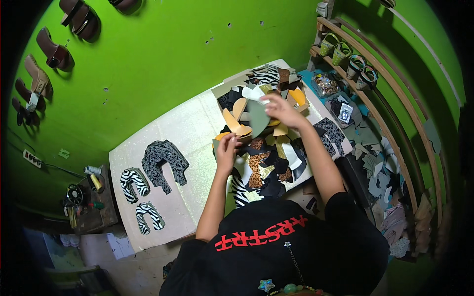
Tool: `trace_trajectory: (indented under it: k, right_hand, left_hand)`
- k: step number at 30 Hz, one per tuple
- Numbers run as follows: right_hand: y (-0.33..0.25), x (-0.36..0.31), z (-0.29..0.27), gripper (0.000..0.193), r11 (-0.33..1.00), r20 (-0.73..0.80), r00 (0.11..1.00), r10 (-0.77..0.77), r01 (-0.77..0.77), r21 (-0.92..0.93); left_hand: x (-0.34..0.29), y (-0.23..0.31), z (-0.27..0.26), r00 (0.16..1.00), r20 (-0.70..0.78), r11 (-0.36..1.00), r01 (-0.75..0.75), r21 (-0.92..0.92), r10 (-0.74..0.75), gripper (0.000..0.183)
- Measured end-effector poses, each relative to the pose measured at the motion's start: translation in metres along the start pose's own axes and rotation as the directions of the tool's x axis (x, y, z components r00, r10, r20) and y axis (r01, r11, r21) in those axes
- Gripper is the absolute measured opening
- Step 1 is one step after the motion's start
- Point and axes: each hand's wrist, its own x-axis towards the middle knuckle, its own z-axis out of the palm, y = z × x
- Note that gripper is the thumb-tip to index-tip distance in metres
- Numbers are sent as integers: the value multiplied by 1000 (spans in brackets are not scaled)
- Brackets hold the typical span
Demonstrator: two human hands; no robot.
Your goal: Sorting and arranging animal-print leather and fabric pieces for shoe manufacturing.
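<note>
My right hand pinches the upper edge of a grey-green cut piece over a heap of cut material pieces. My left hand is at the heap's near left side, fingers curled beside a curved tan piece; whether it grips anything is hidden. Around both hands lie a leopard-print piece, zebra-print pieces, black, white and orange ones. Part of the heap sits in a shallow open box.
On the pale table, a stack of grey-patterned U-shaped pieces and two zebra-print stacks lie left. Sandals hang on the green wall. Right are a wooden rack with small sandals and scraps below.
</note>
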Motion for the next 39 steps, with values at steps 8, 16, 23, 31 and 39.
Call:
trace_trajectory:
  k: [8,16,23,31,39]
  right_hand:
    - [58,45,-66,37,723,-651,759,-24,-437,-536]
    - [74,69,-80,36,427,-686,682,254,-715,-553]
    - [66,52,-79,25,578,-609,770,190,-589,-565]
    - [33,29,-39,13,960,-412,907,85,-185,-210]
    - [38,37,-20,16,977,-540,841,-22,-97,-191]
  left_hand:
    - [5,-8,-2,979,-24,962,192,-191,-201,20]
    - [21,-58,-38,928,-261,952,296,84,-265,33]
    - [26,-27,-22,936,-327,767,115,631,128,47]
    - [80,5,21,956,-120,638,-82,766,268,34]
    - [81,17,48,876,-88,619,-262,740,475,12]
